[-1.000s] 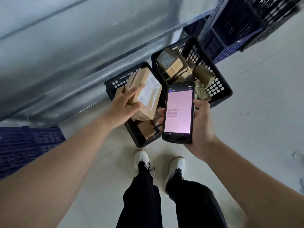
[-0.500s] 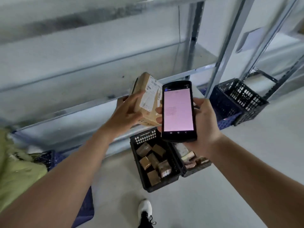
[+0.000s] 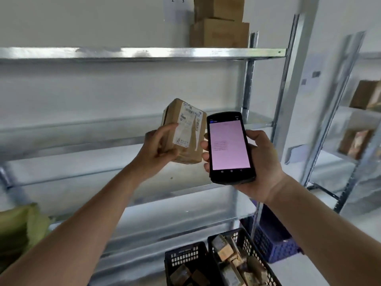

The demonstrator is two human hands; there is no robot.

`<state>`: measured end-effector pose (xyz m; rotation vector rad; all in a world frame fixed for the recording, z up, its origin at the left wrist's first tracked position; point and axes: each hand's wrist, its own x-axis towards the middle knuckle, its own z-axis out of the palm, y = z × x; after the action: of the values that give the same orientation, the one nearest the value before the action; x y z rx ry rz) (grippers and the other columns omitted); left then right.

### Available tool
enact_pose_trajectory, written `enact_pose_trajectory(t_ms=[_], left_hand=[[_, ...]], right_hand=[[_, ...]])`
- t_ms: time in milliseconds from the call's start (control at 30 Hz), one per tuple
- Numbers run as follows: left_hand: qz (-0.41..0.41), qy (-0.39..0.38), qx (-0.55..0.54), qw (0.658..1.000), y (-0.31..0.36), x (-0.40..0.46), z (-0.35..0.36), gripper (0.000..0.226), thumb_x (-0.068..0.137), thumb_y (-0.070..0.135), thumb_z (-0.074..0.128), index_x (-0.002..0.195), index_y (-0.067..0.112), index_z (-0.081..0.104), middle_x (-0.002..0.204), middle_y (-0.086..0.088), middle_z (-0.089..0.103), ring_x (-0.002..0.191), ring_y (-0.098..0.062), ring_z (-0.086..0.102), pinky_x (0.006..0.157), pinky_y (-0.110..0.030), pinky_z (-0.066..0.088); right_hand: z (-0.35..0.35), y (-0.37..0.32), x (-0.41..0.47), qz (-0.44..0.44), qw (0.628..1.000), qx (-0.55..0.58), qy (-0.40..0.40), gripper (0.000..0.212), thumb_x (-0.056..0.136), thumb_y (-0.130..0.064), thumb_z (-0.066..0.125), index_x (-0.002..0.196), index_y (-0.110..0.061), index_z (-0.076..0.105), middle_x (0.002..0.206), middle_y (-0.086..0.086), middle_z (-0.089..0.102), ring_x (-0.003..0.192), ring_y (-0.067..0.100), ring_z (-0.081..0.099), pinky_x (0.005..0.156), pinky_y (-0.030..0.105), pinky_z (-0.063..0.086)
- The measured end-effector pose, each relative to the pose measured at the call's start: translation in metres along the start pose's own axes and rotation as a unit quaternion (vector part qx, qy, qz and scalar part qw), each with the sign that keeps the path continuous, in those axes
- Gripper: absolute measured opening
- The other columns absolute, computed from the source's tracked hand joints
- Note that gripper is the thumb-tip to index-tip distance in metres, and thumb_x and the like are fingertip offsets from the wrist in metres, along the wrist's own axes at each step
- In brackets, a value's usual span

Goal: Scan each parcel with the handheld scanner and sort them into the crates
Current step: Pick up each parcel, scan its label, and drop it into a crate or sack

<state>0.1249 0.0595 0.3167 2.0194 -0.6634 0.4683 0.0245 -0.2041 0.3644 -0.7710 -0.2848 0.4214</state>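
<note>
Metal shelving (image 3: 144,53) backs left hand (image 3: 157,148) gripping tan labelled parcel (image 3: 185,131), right hand (image 3: 259,164) gripping pink-screened scanner (image 3: 228,147).

We see a tan parcel (image 3: 186,133) with a white barcoded label, our black scanner (image 3: 228,148) glowing pale pink, black lattice crates (image 3: 186,258), a blue crate (image 3: 275,244), silver-grey shelving (image 3: 142,53), brown boxes (image 3: 219,32) up top.

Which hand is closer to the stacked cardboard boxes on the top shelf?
Left. The left hand, gripping the parcel, sits below the stacked boxes; the right hand, holding the scanner, sits lower still.
</note>
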Motion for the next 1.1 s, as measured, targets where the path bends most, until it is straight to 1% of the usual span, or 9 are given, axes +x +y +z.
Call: enact_pose_trajectory(t_ms=[67, 200, 300, 433, 567, 667, 833, 1000, 1100], left_hand=[[0.011, -0.006, 0.022, 1.0, 0.008, 0.008, -0.021, 0.069, 0.098, 0.016, 0.073, 0.135, 0.065, 0.043, 0.145, 0.001, 0.038, 0.137, -0.016, 0.048, 0.105, -0.028, 0.054], [0.055, 0.005, 0.066, 0.996, 0.013, 0.017, -0.056, 0.071, 0.094, 0.014, 0.077, 0.133, 0.064, 0.044, 0.143, 0.0, 0.038, 0.132, -0.007, 0.049, 0.098, -0.016, 0.052], [0.078, -0.003, 0.099, 0.992, 0.014, 0.021, -0.074, 0.071, 0.093, 0.015, 0.077, 0.137, 0.06, 0.043, 0.145, -0.001, 0.035, 0.128, 0.004, 0.047, 0.098, -0.017, 0.053], [0.114, -0.037, 0.144, 0.982, 0.01, 0.027, -0.082, 0.07, 0.094, 0.012, 0.077, 0.146, 0.045, 0.044, 0.153, -0.001, 0.027, 0.131, -0.018, 0.051, 0.099, -0.022, 0.057], [0.133, -0.049, 0.16, 0.977, 0.011, 0.03, -0.079, 0.071, 0.095, 0.014, 0.077, 0.149, 0.042, 0.041, 0.158, -0.004, 0.022, 0.141, -0.028, 0.045, 0.1, -0.026, 0.058], [0.146, -0.044, 0.155, 0.976, 0.013, 0.03, -0.074, 0.068, 0.096, 0.014, 0.076, 0.149, 0.038, 0.041, 0.159, -0.005, 0.021, 0.143, -0.028, 0.041, 0.098, -0.019, 0.055], [0.15, -0.045, 0.159, 0.975, 0.017, 0.03, -0.072, 0.068, 0.095, 0.013, 0.077, 0.151, 0.033, 0.043, 0.159, -0.006, 0.022, 0.144, -0.029, 0.042, 0.099, -0.023, 0.057], [0.118, -0.033, 0.144, 0.982, 0.024, 0.026, -0.07, 0.07, 0.096, 0.015, 0.076, 0.148, 0.045, 0.04, 0.159, -0.002, 0.023, 0.141, -0.025, 0.044, 0.103, -0.03, 0.058], [0.067, -0.015, 0.104, 0.992, 0.025, 0.019, -0.067, 0.067, 0.098, 0.02, 0.074, 0.146, 0.052, 0.04, 0.154, -0.001, 0.031, 0.135, -0.024, 0.048, 0.1, -0.025, 0.058]], right_hand=[[0.019, -0.002, 0.005, -0.003, 1.0, -0.006, -0.016, 0.067, 0.102, -0.047, 0.035, 0.148, -0.004, 0.06, 0.126, 0.025, 0.066, 0.096, 0.04, 0.066, 0.088, 0.048, 0.06], [0.043, 0.001, 0.016, 0.003, 0.999, -0.022, -0.029, 0.067, 0.101, -0.047, 0.035, 0.15, -0.006, 0.058, 0.13, 0.025, 0.067, 0.1, 0.041, 0.068, 0.086, 0.048, 0.059], [0.052, 0.004, 0.015, 0.017, 0.998, -0.024, -0.053, 0.067, 0.101, -0.046, 0.037, 0.147, -0.004, 0.06, 0.126, 0.023, 0.066, 0.098, 0.04, 0.068, 0.084, 0.048, 0.058], [0.063, 0.007, 0.006, 0.007, 0.997, -0.048, -0.061, 0.064, 0.097, -0.047, 0.042, 0.134, -0.003, 0.071, 0.119, 0.022, 0.068, 0.093, 0.037, 0.066, 0.08, 0.045, 0.059], [0.065, 0.009, -0.001, 0.009, 0.996, -0.053, -0.073, 0.066, 0.097, -0.049, 0.044, 0.14, -0.003, 0.067, 0.121, 0.023, 0.068, 0.094, 0.039, 0.068, 0.08, 0.046, 0.06], [0.064, 0.01, -0.005, 0.012, 0.997, -0.056, -0.055, 0.066, 0.099, -0.051, 0.043, 0.138, -0.005, 0.069, 0.121, 0.025, 0.07, 0.093, 0.04, 0.07, 0.078, 0.046, 0.06], [0.064, 0.007, -0.012, 0.01, 0.997, -0.063, -0.053, 0.067, 0.1, -0.052, 0.04, 0.133, -0.003, 0.072, 0.118, 0.024, 0.071, 0.09, 0.038, 0.069, 0.078, 0.045, 0.06], [0.061, 0.007, -0.017, 0.012, 0.997, -0.059, -0.058, 0.069, 0.1, -0.051, 0.041, 0.142, -0.003, 0.064, 0.121, 0.026, 0.069, 0.092, 0.039, 0.069, 0.078, 0.046, 0.06], [0.058, 0.01, -0.013, -0.003, 0.997, -0.06, -0.053, 0.069, 0.098, -0.052, 0.042, 0.145, -0.005, 0.063, 0.125, 0.027, 0.069, 0.093, 0.041, 0.071, 0.079, 0.047, 0.061]])
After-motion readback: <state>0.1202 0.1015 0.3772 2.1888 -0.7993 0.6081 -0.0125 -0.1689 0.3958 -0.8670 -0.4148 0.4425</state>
